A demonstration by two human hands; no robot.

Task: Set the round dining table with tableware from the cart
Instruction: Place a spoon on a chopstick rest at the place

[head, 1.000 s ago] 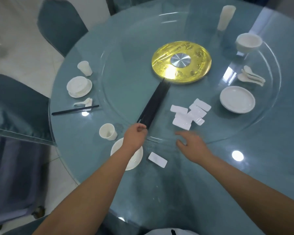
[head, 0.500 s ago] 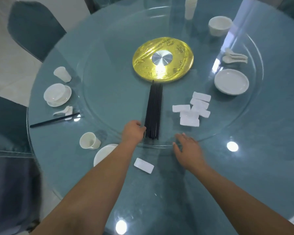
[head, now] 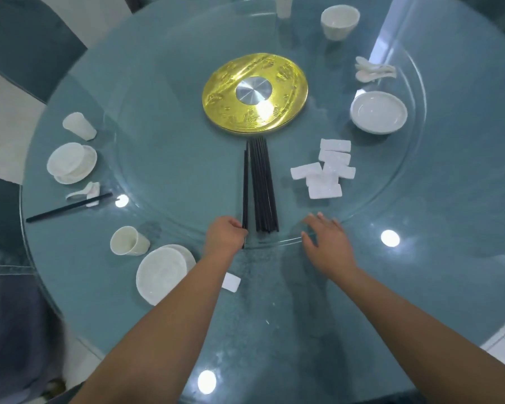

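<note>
Drawing one pair of chopsticks [head: 245,188] clear of the bundle [head: 263,185] for the nearest setting.

Left hand [head: 226,233] fingers pinching the pair's near ends beside the plate [head: 161,272]; right hand [head: 327,243] fingers spread, released, hovering over the table [head: 420,272]; rest [head: 231,282] waiting alongside, presumably for them.

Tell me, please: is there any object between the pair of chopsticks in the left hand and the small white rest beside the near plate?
Nothing visible blocks the way. The left hand pinches two chopsticks pulled apart from the bundle. The white rest lies just below, beside the plate; only bare glass and the person's own forearm lie between.
</note>
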